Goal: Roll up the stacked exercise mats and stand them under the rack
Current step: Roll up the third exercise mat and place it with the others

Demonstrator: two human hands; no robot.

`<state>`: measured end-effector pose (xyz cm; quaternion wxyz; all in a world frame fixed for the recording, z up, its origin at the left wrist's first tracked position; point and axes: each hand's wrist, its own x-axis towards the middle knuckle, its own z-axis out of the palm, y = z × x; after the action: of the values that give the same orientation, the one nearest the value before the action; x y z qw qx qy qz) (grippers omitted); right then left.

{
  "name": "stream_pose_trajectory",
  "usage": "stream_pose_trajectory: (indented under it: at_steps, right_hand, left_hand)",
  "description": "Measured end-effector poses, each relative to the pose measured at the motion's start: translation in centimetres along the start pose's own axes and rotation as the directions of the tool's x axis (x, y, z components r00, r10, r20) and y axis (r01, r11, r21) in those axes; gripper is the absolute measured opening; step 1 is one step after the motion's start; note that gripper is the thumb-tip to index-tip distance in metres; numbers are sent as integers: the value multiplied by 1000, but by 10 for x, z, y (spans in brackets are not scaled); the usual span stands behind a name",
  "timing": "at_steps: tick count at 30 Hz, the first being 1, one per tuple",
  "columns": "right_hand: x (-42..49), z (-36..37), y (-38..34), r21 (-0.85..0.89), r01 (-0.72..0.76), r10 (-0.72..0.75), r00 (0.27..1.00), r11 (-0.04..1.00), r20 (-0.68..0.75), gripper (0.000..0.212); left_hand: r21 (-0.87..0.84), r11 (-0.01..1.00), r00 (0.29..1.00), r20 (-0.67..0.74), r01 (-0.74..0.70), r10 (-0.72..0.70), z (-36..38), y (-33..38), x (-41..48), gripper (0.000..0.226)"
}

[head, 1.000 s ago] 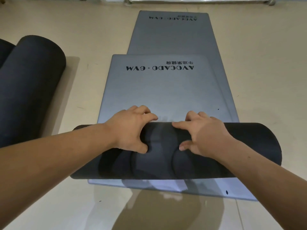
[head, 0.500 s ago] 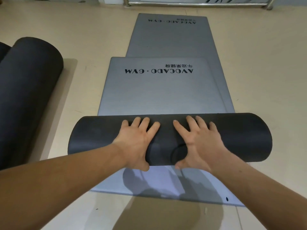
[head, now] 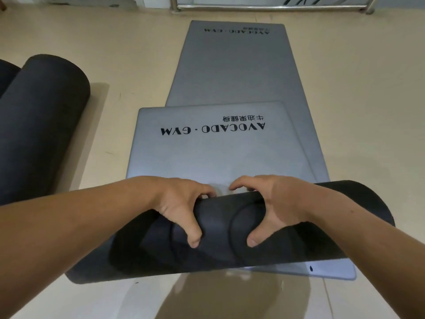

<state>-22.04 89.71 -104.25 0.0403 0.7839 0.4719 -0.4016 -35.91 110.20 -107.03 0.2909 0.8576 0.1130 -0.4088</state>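
Observation:
A grey mat printed AVOCADO · GYM (head: 213,155) lies flat on top of a longer grey mat (head: 234,65) on the floor. Its near end is wound into a dark roll (head: 230,229) lying crosswise in front of me. My left hand (head: 181,206) grips the roll left of centre, fingers curled over its far side and thumb on the near side. My right hand (head: 273,203) grips it the same way right of centre. A corner of the lower mat (head: 333,271) shows beneath the roll at the right.
A finished dark rolled mat (head: 41,125) lies on the floor at the left, with another roll's edge (head: 7,72) behind it. A metal rack rail (head: 271,6) runs along the far wall. Beige floor (head: 368,111) surrounds the mats.
My hands went from lying flat on top of the roll to gripping it with curled fingers. The roll sits nearer to me in view and the camera has tilted down.

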Motion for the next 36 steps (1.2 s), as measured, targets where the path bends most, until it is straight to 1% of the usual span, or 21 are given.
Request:
stream_pose_trajectory:
  at_steps: [1,3,5,8,9,11,13,15,16,17,19,21,22,23,25,26,28,29,31,34,36]
  right_hand:
    - [-5,0,-2,-26,16,-17,998,1000,-52,95]
    - [-12,1,-11,-204,13,-53,981,979,-189,80]
    - [-16,5,-27,-334,-57,-43,958,941,-284,73]
    - [-12,25,-51,-359,-168,66,958,918,-280,86]
    - [-8,31,-53,-356,-186,83,954,916,-287,90]
    - [-1,28,-48,-342,-213,96,940,915,-328,95]
    - [8,15,-37,-307,-192,74,931,932,-358,94]
    - [20,1,-28,-231,-132,34,922,964,-385,82]
    - [27,-5,-24,-177,-105,24,914,979,-406,74]
    - [34,-10,-21,-124,-84,21,900,989,-436,66]
    - [49,-15,-17,-73,-104,50,847,992,-529,52]
    - [59,-11,-21,-167,-164,10,744,972,-668,43]
    - [61,-8,-24,-227,-187,-31,703,956,-710,41]
    - [59,-6,-30,-269,-193,-51,717,944,-695,42]
    - [52,0,-36,-273,-176,-12,820,946,-573,56]
    - [48,2,-34,-263,-187,33,867,946,-498,70]
    - [44,9,-28,-286,-224,98,913,932,-395,103]
    - [46,15,-24,-313,-239,108,917,919,-383,116]
    - [57,23,-17,-368,-264,99,907,892,-410,128]
    - [74,21,-8,-400,-265,60,887,877,-458,132]
    - [78,13,-3,-419,-236,21,889,877,-457,132]
  left_hand:
    - [-63,998,1000,11,-1,2,-4,-4,1,84]
    - [-147,989,999,-34,-14,9,-12,-13,3,81]
    - [-185,983,996,-94,-18,1,-19,-23,7,87]
    - [-146,989,981,-195,-24,-5,-22,-34,7,109]
    - [-122,992,974,-229,-29,0,-23,-35,3,109]
    - [-34,999,951,-307,-33,21,-26,-32,-7,94]
    - [141,990,901,-429,5,57,-32,-22,-18,78]
    - [340,938,841,-526,71,127,-31,-5,-27,66]
    - [409,908,820,-548,88,168,-26,4,-29,65]
    - [450,887,815,-549,103,185,-17,11,-29,71]
    - [500,847,852,-509,177,123,3,16,-25,98]
    - [538,798,876,-482,273,26,19,10,-14,133]
    - [542,783,874,-487,304,-2,24,5,-8,144]
    - [537,780,866,-501,321,-12,26,0,0,150]
    - [511,793,846,-533,330,-9,23,-6,12,152]
    - [502,803,840,-543,322,2,19,-9,16,151]
    - [500,815,830,-557,294,42,9,-17,24,147]
    - [504,817,829,-557,280,60,2,-20,27,145]
    - [504,825,838,-541,256,71,-10,-24,30,142]
    - [482,848,865,-498,221,58,-29,-24,34,137]
    - [469,857,875,-481,212,47,-36,-22,33,133]
